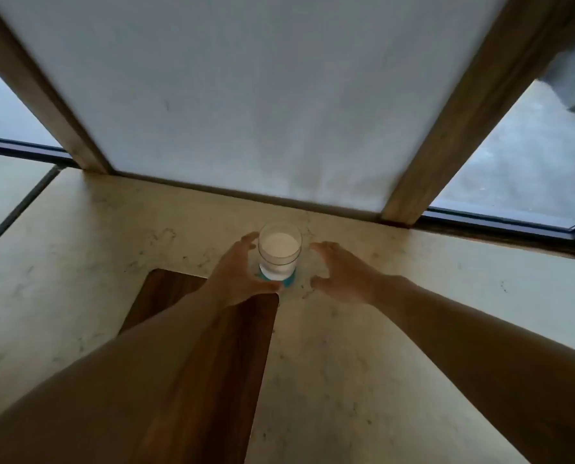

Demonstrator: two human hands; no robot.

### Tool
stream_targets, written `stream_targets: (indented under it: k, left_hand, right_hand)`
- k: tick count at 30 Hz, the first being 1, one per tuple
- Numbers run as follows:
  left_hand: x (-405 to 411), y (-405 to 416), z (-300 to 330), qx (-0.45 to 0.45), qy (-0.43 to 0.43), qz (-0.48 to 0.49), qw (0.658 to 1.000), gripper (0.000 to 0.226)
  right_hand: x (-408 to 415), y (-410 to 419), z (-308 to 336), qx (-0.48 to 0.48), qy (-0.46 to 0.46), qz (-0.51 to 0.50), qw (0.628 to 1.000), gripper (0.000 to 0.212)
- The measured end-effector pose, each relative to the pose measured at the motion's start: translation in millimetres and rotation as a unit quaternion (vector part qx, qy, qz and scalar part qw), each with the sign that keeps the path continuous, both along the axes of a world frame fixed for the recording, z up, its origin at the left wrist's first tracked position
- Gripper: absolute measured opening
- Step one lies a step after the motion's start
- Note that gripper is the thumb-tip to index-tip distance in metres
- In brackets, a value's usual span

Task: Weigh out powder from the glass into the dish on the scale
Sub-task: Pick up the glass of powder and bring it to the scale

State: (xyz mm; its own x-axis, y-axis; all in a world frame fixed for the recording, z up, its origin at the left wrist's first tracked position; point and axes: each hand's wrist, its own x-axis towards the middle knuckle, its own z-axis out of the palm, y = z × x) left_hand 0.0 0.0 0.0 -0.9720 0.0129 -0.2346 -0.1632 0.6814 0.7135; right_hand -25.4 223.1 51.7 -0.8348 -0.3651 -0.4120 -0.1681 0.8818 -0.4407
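Observation:
A clear glass (pixel 279 251) filled with white powder stands upright on a small blue coaster (pixel 289 280) near the back of the pale marbled counter (pixel 346 346). My left hand (pixel 237 274) curves around the glass's left side, fingers spread, thumb by the coaster; contact cannot be made out. My right hand (pixel 341 272) is cupped just right of the glass, a small gap between them. No scale or dish is in view.
A dark wooden board (pixel 212 363) lies on the counter under my left forearm. Behind the glass a grey-white wall panel (pixel 262 95) rises between two wooden posts. Window panes flank it left and right.

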Motion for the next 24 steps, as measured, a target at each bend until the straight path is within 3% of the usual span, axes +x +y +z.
stream_targets:
  k: [10, 24]
  left_hand:
    - [-9, 15, -18, 0.107, 0.030, 0.028, 0.993, 0.105]
    - [-13, 24, -31, 0.120, 0.043, 0.051, 0.991, 0.098]
  right_hand:
    - [-6, 1, -29, 0.026, 0.015, 0.009, 1.000, 0.080]
    - [4, 17, -40, 0.006, 0.009, -0.013, 1.000, 0.077]
